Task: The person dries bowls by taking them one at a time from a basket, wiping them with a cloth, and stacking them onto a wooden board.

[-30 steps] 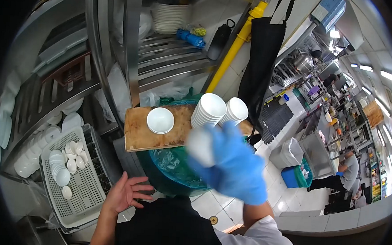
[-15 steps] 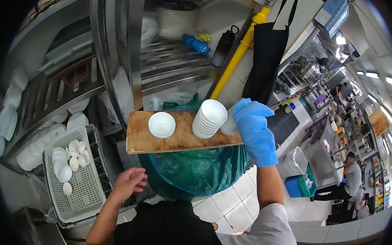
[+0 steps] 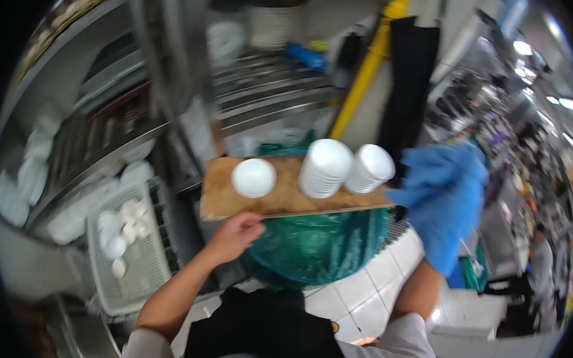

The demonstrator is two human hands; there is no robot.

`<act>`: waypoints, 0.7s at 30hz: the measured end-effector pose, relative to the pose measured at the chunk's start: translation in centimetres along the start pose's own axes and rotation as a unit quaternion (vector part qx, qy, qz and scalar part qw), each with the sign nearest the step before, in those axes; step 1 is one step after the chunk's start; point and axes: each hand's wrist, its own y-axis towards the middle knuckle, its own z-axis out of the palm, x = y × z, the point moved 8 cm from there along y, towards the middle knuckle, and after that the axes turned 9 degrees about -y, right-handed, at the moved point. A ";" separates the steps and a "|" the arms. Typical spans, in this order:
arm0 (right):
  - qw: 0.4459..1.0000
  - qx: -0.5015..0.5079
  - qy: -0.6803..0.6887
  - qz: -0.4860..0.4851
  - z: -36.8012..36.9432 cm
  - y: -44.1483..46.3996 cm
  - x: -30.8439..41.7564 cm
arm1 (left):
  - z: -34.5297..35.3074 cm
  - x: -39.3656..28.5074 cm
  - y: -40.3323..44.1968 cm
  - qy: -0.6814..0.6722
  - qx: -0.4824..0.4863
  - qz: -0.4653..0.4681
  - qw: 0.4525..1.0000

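Note:
A wooden board [image 3: 282, 208] lies across the top of a bin lined with a green bag [image 3: 322, 249]. On it stand a single white bowl [image 3: 254, 178], a tall stack of white bowls [image 3: 326, 170] and a shorter stack [image 3: 370, 169] near the right end. My left hand [image 3: 235, 238], bare, is at the board's front edge by the left part; its fingers are bent and blurred, and I cannot tell if they grip the edge. My right hand [image 3: 444, 194], in a blue glove, is beside the board's right end, smeared by motion, fingers apart with nothing visible in them.
A pale plastic basket [image 3: 136, 271] with small white dishes and spoons stands at left. Metal shelving [image 3: 272, 81] with stacked plates is behind the board. A yellow pipe [image 3: 363, 79] and black apron [image 3: 408, 82] are at the back. Another person [image 3: 541, 267] stands far right.
My left hand has moved up and right to the board's front edge. My right hand has left the shorter stack and moved right, uncovering it. The whole view has shifted and blurred.

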 end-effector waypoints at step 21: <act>0.801 0.421 0.107 -0.412 11.4 -23.5 25.7 | -38.1 21.9 -18.3 -0.373 -0.612 -0.005 0.698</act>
